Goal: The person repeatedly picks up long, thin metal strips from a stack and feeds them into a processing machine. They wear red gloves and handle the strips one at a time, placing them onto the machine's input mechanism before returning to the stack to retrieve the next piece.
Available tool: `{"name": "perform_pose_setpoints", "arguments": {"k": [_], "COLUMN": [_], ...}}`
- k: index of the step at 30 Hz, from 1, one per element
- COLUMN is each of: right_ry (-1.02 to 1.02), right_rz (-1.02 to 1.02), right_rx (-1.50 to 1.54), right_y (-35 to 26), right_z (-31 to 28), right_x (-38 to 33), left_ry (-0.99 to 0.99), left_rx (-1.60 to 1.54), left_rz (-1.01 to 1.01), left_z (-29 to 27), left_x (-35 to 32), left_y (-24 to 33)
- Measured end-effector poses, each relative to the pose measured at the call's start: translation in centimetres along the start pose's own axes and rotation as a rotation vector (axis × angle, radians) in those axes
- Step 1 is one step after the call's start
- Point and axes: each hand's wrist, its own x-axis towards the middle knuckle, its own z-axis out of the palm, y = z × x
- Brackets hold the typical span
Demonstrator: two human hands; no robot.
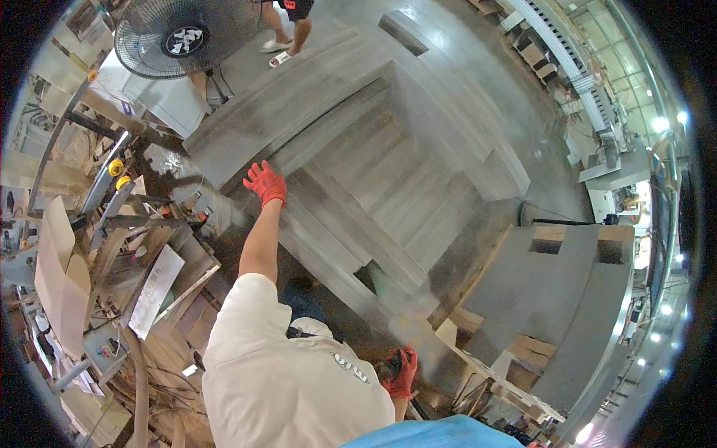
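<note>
Evidently, stiff, heavy grey boards (351, 179) are being steadied by the flat-open left hand (265, 183); the right hand (401, 371) is being curled around a dark tool (388, 366); edges are judged the best hold.

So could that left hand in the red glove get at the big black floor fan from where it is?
Probably not. The red-gloved left hand rests on the grey stepped panels with the arm already stretched out, and the black floor fan stands well beyond their far edge.
</note>
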Motion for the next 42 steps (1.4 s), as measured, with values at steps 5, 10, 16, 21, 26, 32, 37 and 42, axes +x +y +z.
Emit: {"name": "perform_pose_setpoints", "arguments": {"k": [5, 10, 16, 21, 26, 32, 37, 42], "right_ry": [0.047, -0.131, -0.127, -0.17, -0.168, 0.492, 1.066, 1.033], "right_rz": [0.067, -0.037, 0.017, -0.016, -0.293, -0.433, -0.562, -0.534], "right_rx": [0.189, -0.074, -0.058, -0.089, -0.284, -0.21, -0.479, -0.683], "right_y": [1.7, 3.2, 9.3, 7.0, 10.1, 14.6, 14.6, 12.2], "right_z": [1.3, 1.7, -3.9, -3.1, -7.7, -20.1, -28.6, -31.7], "right_x": [-2.1, -2.2, 1.3, 2.3, 2.4, -1.0, -1.0, -2.5], "left_ry": [-0.654, -0.734, -0.739, -0.587, -1.122, -1.348, -1.263, -1.01], "left_rx": [-0.393, -0.481, -0.62, -0.56, -0.424, -0.05, -0.04, -0.053], "left_rz": [-0.072, 0.035, -0.029, -0.037, 0.202, 0.611, 0.61, 0.684], "left_z": [5.6, 16.0, 14.9, 15.9, 9.9, 4.4, 3.0, 1.2], "left_x": [-3.9, -2.8, 0.8, -9.0, -25.2, -36.1, -40.1, -43.0], "left_y": [-2.0, -7.0, -10.6, -9.1, -7.6, -7.0, -5.3, -2.6]}}
